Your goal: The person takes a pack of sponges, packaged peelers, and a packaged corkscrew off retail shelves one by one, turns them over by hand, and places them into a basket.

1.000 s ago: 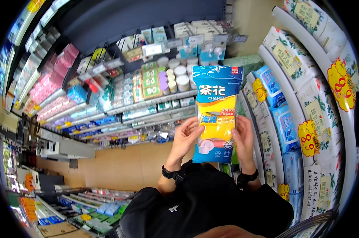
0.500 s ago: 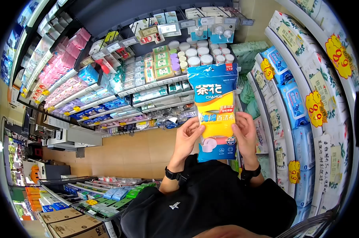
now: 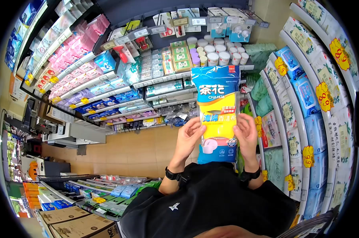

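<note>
A blue and yellow pack of sponge scouring pads (image 3: 217,101) is held upright in front of my chest, its printed front facing me. My left hand (image 3: 190,135) pinches its left edge, the thumb lying over the front. On the opposite edge, my right hand (image 3: 247,133) grips with thumb in front and fingers curled behind. Through the lower window of the wrapper, something pink shows. The back of the pack is hidden.
Beyond the pack, a shelf (image 3: 163,81) carries white-lidded tubs (image 3: 213,58) and boxed goods. Wipes packs (image 3: 306,95) line the shelves close on my right. Pink packages (image 3: 76,47) fill the left shelves. Cardboard boxes (image 3: 76,222) stand at lower left, by a tiled floor (image 3: 147,148).
The view has turned slightly left, so the shelves appear shifted to the right. The pack stays between both hands, almost unmoved.
</note>
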### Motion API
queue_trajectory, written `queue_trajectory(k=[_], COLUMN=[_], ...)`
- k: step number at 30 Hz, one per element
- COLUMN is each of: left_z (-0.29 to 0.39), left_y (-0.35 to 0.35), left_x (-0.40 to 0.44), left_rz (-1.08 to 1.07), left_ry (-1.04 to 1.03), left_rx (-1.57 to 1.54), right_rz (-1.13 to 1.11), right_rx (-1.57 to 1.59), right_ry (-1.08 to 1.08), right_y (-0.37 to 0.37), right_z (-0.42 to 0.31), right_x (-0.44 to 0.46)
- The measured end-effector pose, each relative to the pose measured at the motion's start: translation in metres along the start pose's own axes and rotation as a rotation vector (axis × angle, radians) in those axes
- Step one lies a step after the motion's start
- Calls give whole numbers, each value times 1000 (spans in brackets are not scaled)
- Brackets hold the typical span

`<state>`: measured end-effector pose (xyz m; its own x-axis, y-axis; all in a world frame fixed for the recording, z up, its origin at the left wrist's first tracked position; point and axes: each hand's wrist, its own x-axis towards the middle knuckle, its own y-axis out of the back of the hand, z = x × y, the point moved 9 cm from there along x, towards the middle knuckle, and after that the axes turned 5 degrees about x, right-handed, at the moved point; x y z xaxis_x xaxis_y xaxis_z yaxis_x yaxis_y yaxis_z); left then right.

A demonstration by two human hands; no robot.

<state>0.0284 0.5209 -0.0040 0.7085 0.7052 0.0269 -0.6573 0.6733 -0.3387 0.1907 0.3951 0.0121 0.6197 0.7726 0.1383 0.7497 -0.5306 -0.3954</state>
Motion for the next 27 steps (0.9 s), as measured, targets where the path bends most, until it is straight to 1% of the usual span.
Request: queue_trajectory(k=[4, 6, 9, 11, 13, 15, 17, 19, 20, 22, 23, 25, 26, 27], left_z=[3, 0, 1, 0, -3, -6, -10, -9, -12, -9, -10, -10, -13, -13], left_y=[19, 31, 41, 46, 49, 48, 47, 43, 43, 31, 30, 23, 20, 20], left_x=[-19, -26, -33, -35, -38, -40, -44, -46, -46, -46, -47, -46, -46, -46], left_rz=[22, 41, 53, 70, 81, 69, 57, 21, 19, -125, -123, -139, -180, -182], left_ry=[6, 5, 2, 26, 49, 63, 81, 41, 43, -57, -53, -28, 21, 24], left_rx=[5, 36, -13, 1, -53, -78, -103, -39, -38, 12, 16, 7, 36, 40], right_rz=[5, -31, -48, -52, -50, -48, -42, -39, -62, -105, -104, -140, -150, -147], right_rx=[-21, 6, -18, -17, -13, -107, -169, -232, -240, -193, -189, -14, -21, -18], right_ry=[11, 37, 43, 44, 44, 108, 115, 125, 106, 55, 52, -57, -69, -69], right_y=[-18, -28, -37, -43, -47, -50, -50, -48, -49, -50, -51, -55, -56, -56], right_z=[7, 6, 5, 3, 3, 1, 7, 9, 12, 23, 25, 37, 38, 37], right_x=[-14, -17, -21, -22, -25, -28, -30, -31, -31, -32, -34, -37, -39, -40])
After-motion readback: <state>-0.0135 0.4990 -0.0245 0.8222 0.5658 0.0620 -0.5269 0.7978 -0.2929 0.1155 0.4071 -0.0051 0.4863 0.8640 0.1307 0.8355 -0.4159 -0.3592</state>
